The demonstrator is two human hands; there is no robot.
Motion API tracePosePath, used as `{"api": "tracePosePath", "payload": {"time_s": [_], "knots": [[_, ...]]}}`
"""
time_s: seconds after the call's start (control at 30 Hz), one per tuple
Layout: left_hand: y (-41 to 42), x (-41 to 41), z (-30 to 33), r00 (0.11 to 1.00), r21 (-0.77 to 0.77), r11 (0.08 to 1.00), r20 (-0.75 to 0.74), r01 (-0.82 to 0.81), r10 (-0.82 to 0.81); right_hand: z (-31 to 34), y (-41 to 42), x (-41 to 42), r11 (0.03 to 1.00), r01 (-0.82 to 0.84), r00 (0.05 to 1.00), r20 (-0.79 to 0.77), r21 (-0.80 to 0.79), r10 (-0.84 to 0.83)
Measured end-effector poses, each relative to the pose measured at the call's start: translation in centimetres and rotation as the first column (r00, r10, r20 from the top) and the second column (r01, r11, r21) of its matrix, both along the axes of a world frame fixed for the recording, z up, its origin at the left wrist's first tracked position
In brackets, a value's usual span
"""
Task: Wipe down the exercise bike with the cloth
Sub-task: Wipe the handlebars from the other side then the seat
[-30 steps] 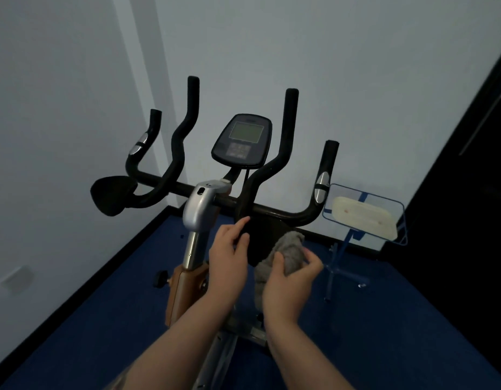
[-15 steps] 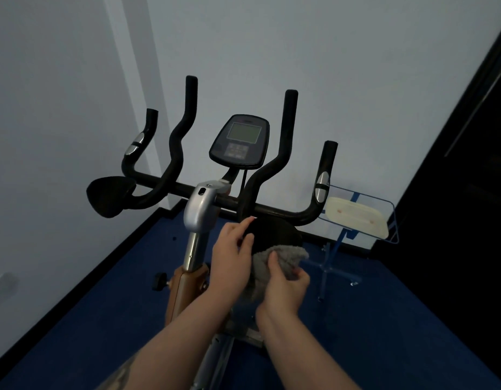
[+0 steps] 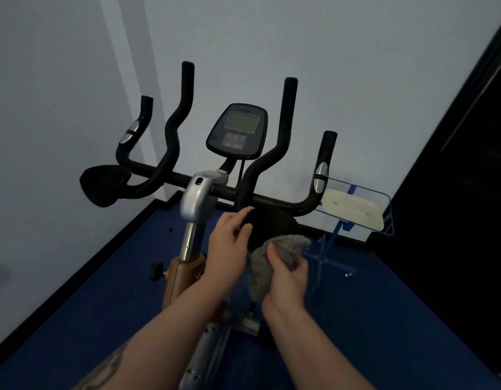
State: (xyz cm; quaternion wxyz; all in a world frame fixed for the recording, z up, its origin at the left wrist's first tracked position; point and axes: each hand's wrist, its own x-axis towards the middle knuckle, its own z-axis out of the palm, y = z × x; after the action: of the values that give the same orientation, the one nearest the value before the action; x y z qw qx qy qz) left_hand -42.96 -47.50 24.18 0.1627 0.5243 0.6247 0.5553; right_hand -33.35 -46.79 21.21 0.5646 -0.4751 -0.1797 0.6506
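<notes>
The black-handled exercise bike (image 3: 204, 192) fills mid-frame, its crossbar running left to right above my hands. My left hand (image 3: 229, 243) rests fingers on the black elbow pad (image 3: 274, 223); my right hand (image 3: 287, 273), just below it, grips the grey fluffy cloth (image 3: 260, 266).

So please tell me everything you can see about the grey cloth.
The cloth is grey and looks soft and fluffy, like a small towel. It is bunched up, not spread flat. The right hand grips it, with the thumb on top of the folds. Its upper edge lies against the black pad under the handlebar, and a loose end hangs down beside the wrist. The left hand rests on the same pad, close to the cloth; whether it touches the cloth is unclear.
</notes>
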Motion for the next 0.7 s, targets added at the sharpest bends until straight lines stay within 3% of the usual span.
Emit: {"api": "tracePosePath", "payload": {"time_s": [0.13, 0.23, 0.37, 0.53, 0.7], "knots": [[-0.1, 0.1, -0.1, 1.0, -0.011, 1.0, 0.004, -0.01, 0.01, 0.4, 0.1, -1.2, 0.999, -0.011, 0.999, -0.047, -0.036, 0.01], [-0.2, -0.2, 0.0, 1.0, -0.021, 0.999, 0.002, 0.025, -0.025, 0.6, 0.2, 1.9, 0.992, -0.07, 0.982, 0.182, 0.105, 0.05], [-0.2, -0.1, -0.2, 1.0, -0.012, 1.0, 0.017, 0.013, -0.012, 1.5, -0.3, 4.8, 0.954, -0.097, 0.907, 0.421, 0.285, -0.034], [0.0, 0.9, -1.1, 0.998, 0.04, 0.998, 0.035, -0.05, 0.049, 4.4, 3.0, 6.7, 0.806, -0.244, 0.701, 0.672, 0.54, -0.237], [0.3, 2.5, -1.5, 0.984, 0.087, 0.981, 0.05, -0.176, 0.172, 4.5, 4.0, 5.9, 0.742, -0.506, 0.521, 0.842, 0.439, -0.142]]}}
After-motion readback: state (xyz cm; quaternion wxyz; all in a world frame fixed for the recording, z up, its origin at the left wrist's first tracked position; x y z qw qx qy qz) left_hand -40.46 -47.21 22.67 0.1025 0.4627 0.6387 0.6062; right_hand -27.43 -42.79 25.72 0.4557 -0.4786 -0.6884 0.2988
